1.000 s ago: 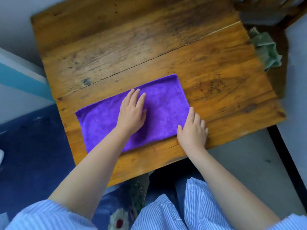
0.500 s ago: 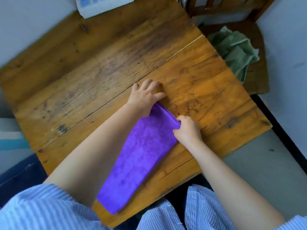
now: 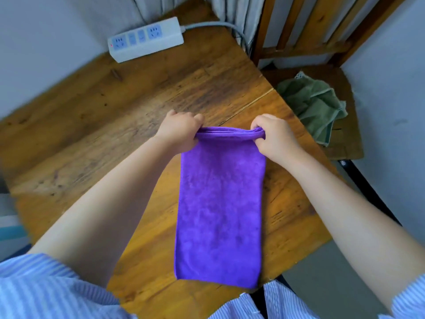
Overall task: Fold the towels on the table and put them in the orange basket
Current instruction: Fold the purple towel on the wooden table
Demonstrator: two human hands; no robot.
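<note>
A worn wooden surface (image 3: 142, 125) fills most of the view, set into a corner between pale walls, with a wooden chair (image 3: 340, 125) just past its far right edge. The orange basket is not in view.

On the chair seat lies a crumpled green towel (image 3: 315, 107), off the surface and well apart from both hands. A white power strip (image 3: 146, 40) rests at the far edge of the surface, its cable trailing off behind.

The purple towel (image 3: 220, 210), already folded into a long narrow band, lies with its long axis running straight away from the person: the near short end is at the surface's front edge by the striped shirt, the far short end is lifted between the hands. The left hand (image 3: 178, 132) grips the far left corner and the right hand (image 3: 274, 138) the far right corner, fingers of both curled tight around the bunched layers, so each is equally close to its own corner.

The next fold, as I judge it, means bringing that held far end toward the body and laying it over the near end, halving the length; both hands must travel together or the edges will skew.
</note>
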